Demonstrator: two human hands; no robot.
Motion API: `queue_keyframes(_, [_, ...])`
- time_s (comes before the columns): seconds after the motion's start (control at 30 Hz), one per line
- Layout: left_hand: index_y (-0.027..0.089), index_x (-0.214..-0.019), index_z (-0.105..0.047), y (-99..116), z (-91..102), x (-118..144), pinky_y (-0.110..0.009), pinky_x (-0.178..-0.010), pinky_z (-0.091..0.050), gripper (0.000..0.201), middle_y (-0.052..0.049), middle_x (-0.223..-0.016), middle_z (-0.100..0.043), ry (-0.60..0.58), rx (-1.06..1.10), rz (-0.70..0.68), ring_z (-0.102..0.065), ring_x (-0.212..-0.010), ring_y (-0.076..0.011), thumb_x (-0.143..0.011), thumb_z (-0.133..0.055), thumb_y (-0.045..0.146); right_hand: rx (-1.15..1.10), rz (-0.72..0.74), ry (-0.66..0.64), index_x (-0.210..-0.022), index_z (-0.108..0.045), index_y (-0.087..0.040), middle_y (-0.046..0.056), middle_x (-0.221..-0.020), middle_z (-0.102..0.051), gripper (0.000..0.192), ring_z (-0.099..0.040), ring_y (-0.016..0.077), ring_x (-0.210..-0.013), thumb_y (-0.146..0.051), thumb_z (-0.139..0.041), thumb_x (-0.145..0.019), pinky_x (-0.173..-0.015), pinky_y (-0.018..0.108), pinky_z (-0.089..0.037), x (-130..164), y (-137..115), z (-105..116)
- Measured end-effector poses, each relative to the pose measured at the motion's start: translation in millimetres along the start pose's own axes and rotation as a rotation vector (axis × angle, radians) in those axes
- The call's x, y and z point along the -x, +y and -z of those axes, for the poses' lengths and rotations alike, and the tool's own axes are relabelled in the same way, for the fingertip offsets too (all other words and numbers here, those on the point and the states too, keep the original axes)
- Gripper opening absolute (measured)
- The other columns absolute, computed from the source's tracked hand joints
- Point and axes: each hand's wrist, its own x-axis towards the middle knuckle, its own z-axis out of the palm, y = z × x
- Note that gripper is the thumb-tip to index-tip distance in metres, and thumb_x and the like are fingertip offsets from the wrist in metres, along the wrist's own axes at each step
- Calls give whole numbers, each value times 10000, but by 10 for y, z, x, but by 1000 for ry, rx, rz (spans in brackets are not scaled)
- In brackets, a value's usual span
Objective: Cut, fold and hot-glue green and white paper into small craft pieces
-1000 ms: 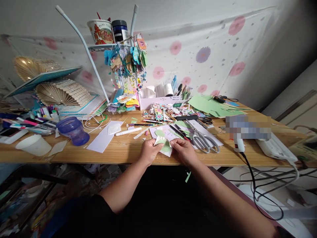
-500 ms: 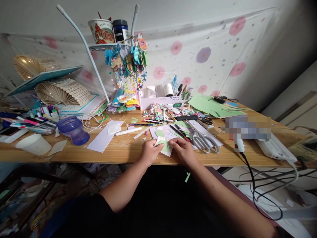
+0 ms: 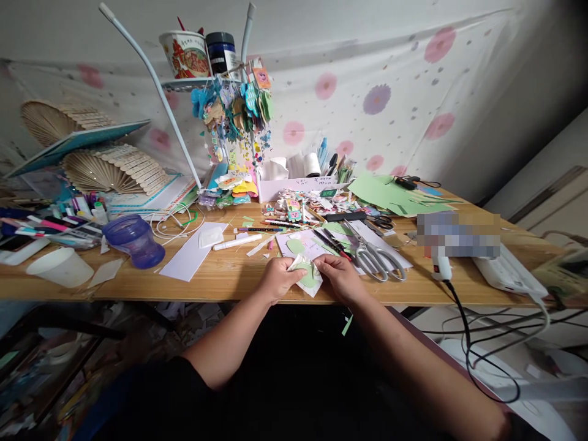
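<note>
A small white paper piece with a pale green shape on it point(image 3: 309, 282) is held between both hands above the table's front edge. My left hand point(image 3: 281, 278) is closed on its left side, the thumb lying over the green. The fingers of my right hand point(image 3: 337, 274) pinch its upper right edge. Just beyond lies a separate green rounded cutout point(image 3: 294, 246), resting on a printed sheet point(image 3: 316, 245). Large grey-handled scissors point(image 3: 374, 257) lie to the right of my right hand, with black and red pens point(image 3: 331, 244) beside them.
A white marker point(image 3: 237, 242) and a pale paper strip point(image 3: 193, 252) lie to the left, near a purple cup point(image 3: 135, 241) and a white cup point(image 3: 62, 267). Green sheets point(image 3: 390, 195) are at the back right. A corded white-handled device point(image 3: 441, 263) rests at the right edge.
The paper piece between my hands has tilted, so more of its lower white corner and green face shows. Both hands keep their grip in nearly the same place.
</note>
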Motion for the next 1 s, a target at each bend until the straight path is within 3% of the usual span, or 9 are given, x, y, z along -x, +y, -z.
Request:
queue_keyframes(0.33, [108, -692, -671, 30, 0, 2, -242, -564, -422, 251, -5, -600, -606, 3, 46, 34, -524, -552, -124, -607, -721, 339, 231, 97, 6, -667, -664, -167, 8, -607, -592, 312, -487, 139, -580, -471, -633, -728, -579, 265, -391, 59, -105, -19])
queue_keyframes(0.5, [111, -633, -637, 54, 2, 10, -226, -533, -388, 229, 10, -560, -562, 4, 33, 35, -486, -529, -107, -606, -713, 325, 518, 294, 124, -670, -637, -190, 50, -655, -623, 261, -550, 182, -617, -400, -551, -799, -593, 296, -422, 125, -126, -97])
queue_keyframes(0.7, [122, -569, -590, 76, 4, 13, -215, -500, -330, 239, 28, -518, -497, 4, -4, 37, -423, -499, -87, -599, -708, 328, 772, 464, 195, -704, -608, -196, 54, -668, -606, 214, -534, 167, -603, -311, -494, -844, -582, 285, -414, 154, -46, -149])
queue_keyframes(0.83, [120, -580, -590, 71, 13, 3, -217, -503, -332, 250, 28, -518, -496, 3, -17, 49, -424, -501, -89, -599, -711, 338, 713, 416, 156, -695, -573, -193, 41, -656, -576, 230, -516, 165, -614, -336, -483, -851, -591, 279, -403, 151, -75, -138])
queue_keyframes(1.0, [112, -614, -625, 93, 2, 4, -232, -528, -372, 241, 4, -561, -559, -11, -28, 54, -485, -543, -119, -591, -710, 337, 403, 242, 38, -683, -559, -181, 1, -599, -500, 368, -447, 139, -562, -479, -435, -858, -532, 256, -365, 113, -142, -101])
